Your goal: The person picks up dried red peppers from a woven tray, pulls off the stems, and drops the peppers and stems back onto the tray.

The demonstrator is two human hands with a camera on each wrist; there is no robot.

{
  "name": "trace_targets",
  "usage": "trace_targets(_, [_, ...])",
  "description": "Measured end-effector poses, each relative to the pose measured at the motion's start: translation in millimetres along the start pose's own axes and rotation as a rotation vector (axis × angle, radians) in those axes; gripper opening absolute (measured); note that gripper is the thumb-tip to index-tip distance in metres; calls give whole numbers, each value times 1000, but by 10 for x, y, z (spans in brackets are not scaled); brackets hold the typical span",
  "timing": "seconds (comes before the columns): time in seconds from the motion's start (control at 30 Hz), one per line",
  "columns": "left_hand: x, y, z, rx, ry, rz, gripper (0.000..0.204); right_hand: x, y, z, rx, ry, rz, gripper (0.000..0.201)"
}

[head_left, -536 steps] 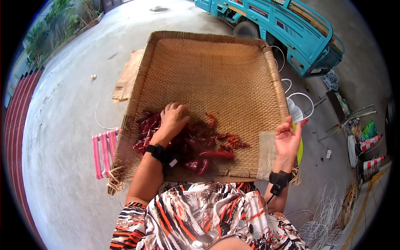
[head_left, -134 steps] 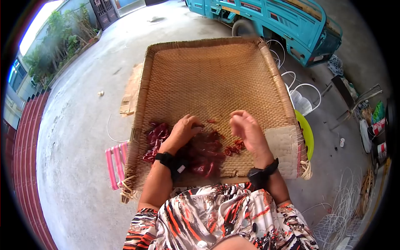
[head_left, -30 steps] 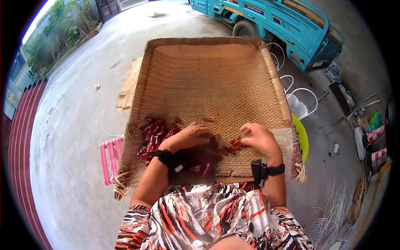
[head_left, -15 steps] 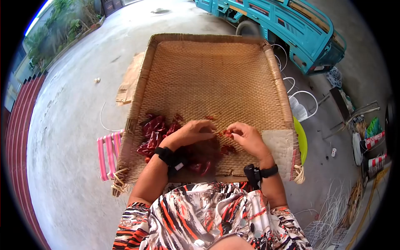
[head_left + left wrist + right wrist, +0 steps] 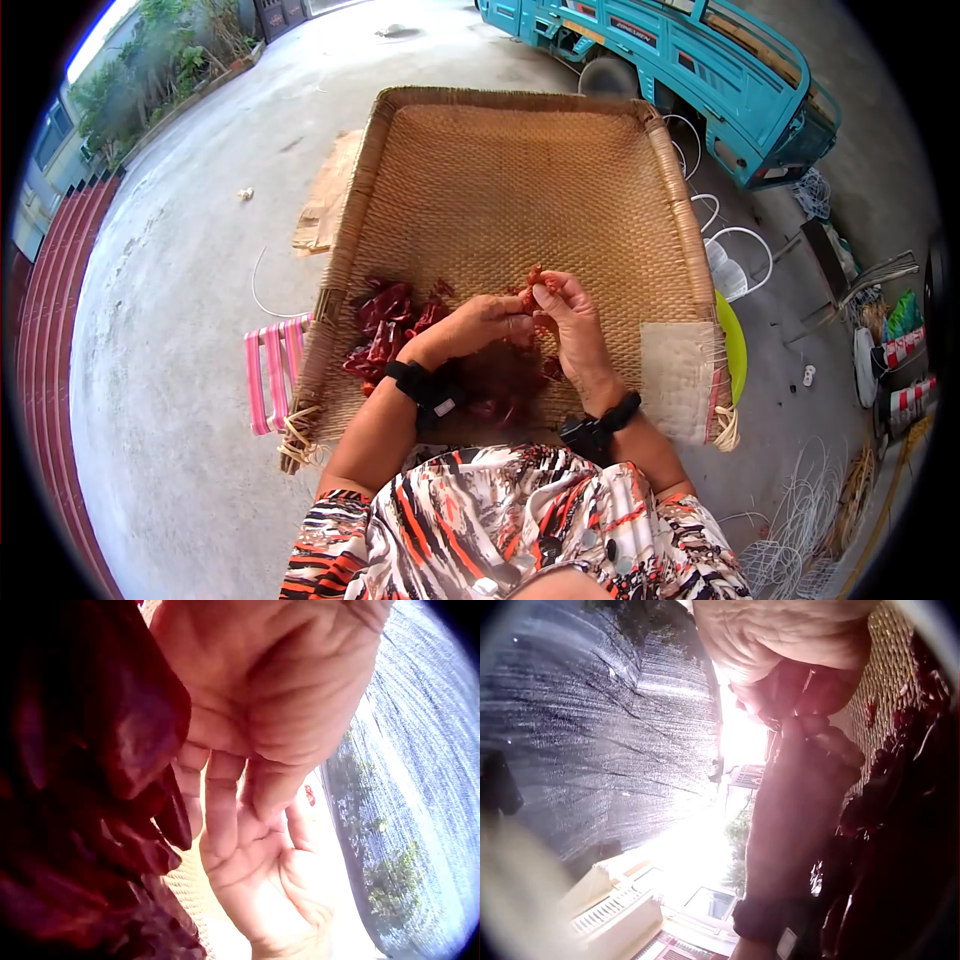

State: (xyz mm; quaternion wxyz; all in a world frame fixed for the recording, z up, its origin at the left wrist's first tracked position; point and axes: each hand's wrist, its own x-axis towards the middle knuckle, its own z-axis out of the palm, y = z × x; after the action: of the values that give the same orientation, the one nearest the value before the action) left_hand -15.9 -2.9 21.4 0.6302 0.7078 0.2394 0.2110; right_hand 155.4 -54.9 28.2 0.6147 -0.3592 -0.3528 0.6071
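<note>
In the head view, dark red peppers (image 5: pixel 385 315) lie heaped in the near left part of a woven tray (image 5: pixel 520 180). My right hand (image 5: pixel 577 335) pinches small crinkled red pepper pieces (image 5: pixel 537 284) between thumb and fingers above the tray. Touching it from the left is my left hand (image 5: pixel 470 328), palm down over the heap, its fingers nearly straight. The left wrist view shows the fingers of my left hand (image 5: pixel 262 690) lying over the palm of my right hand (image 5: pixel 262 889), beside large glossy peppers (image 5: pixel 142 735). Part of the heap is hidden under my hands.
A pink striped stool (image 5: pixel 272 375) stands left of the tray, with cardboard (image 5: pixel 325 200) farther up. On the right are a lime-green basin (image 5: pixel 735 350), a white-handled bucket (image 5: pixel 725 270) and tangled white wire (image 5: pixel 800 525). A blue cargo vehicle (image 5: pixel 690 75) stands behind.
My right hand has moved left and up to meet my left hand, with more red pieces showing in its pinch. A second ago its fingers were over the pieces lying right of the heap.
</note>
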Motion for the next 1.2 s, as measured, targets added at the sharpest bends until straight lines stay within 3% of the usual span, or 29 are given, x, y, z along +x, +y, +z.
trace_targets(0.1, [-7,-11,-6,110,46,14,23,36,90,-132,76,12,100,14])
trace_targets(0.2, [13,-58,-51,273,65,36,22,11,89,-136,53,-18,91,13])
trace_targets(0.3, [-30,24,-44,223,116,52,19,7,82,-105,8,-52,-6,13])
trace_targets(0.4, [-32,-23,-49,-100,240,35,18,-1,91,-161,-150,-57,-6,12])
trace_targets(0.5, [-52,167,-39,-204,285,41,21,-28,89,-125,-167,-112,32,13])
trace_targets(0.67, [4,-87,-144,-176,243,63,25,-22,115,-152,-118,-66,50,14])
trace_targets(0.9, [4,-120,-133,-117,210,71,22,-35,50,-150,-117,12,74,10])
trace_targets(1.1, [15,-84,-99,-117,210,11,18,-16,154,-137,-553,58,-112,11])
trace_targets(1.2, [10,-63,-91,-144,208,12,16,-50,137,-91,-588,61,-102,14])
